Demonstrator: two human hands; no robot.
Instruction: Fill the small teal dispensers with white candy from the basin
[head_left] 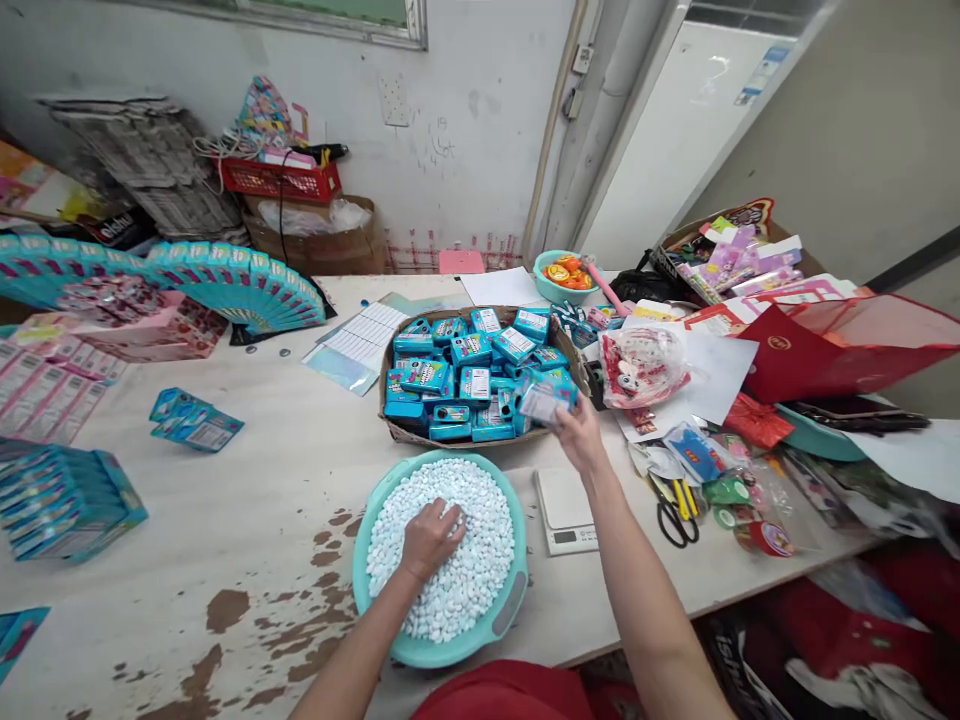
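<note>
Basin (442, 654) of pellets (480, 535) on a table (285, 420), carton (411, 435) of small boxes (471, 382) just behind it, scale (566, 505) right of the basin, scissors (668, 504) farther right, bowl (564, 292) behind the carton's right end, packs (67, 505) at far left

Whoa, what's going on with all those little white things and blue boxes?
A person is using both hands at a table. The left hand is in a basin full of white pieces, its fingers curled down among them. The right hand holds a small packet, too blurred to read, by the near right corner of a carton heaped with blue boxes. A scale sits right of the basin.
</note>
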